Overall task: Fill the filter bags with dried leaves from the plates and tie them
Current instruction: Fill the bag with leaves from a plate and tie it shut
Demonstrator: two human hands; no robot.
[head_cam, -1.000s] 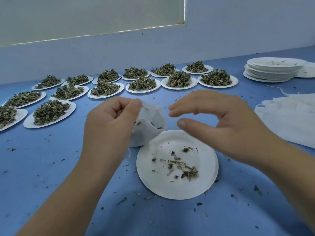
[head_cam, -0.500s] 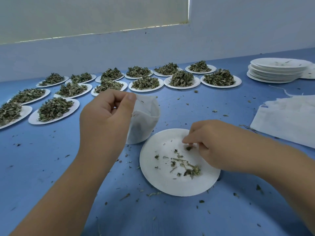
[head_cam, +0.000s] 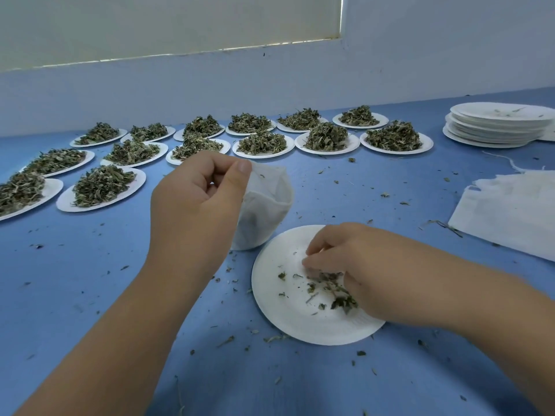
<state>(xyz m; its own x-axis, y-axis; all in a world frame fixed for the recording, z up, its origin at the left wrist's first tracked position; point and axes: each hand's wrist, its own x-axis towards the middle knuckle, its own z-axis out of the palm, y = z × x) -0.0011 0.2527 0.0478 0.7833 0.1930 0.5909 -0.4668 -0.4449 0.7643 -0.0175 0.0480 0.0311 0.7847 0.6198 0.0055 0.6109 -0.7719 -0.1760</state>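
Beside the plate, filter bag pinched by left fingers; right fingers curled over leaf scraps.

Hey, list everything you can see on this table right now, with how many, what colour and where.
Leaf plates: 14, white with green-brown heaps, far left to centre.
Near plate: 1, white, front centre, a few scraps on it.
Plate stack: 1, white, far right.
Bag: 1, white, open, left of near plate.
Spare bags: pile, white, right edge; count unclear.
Table: 1, blue, strewn with crumbs.
Wall: pale, behind table.
Left hand: grips bag's rim.
Right hand: on near plate, fingers over scraps.
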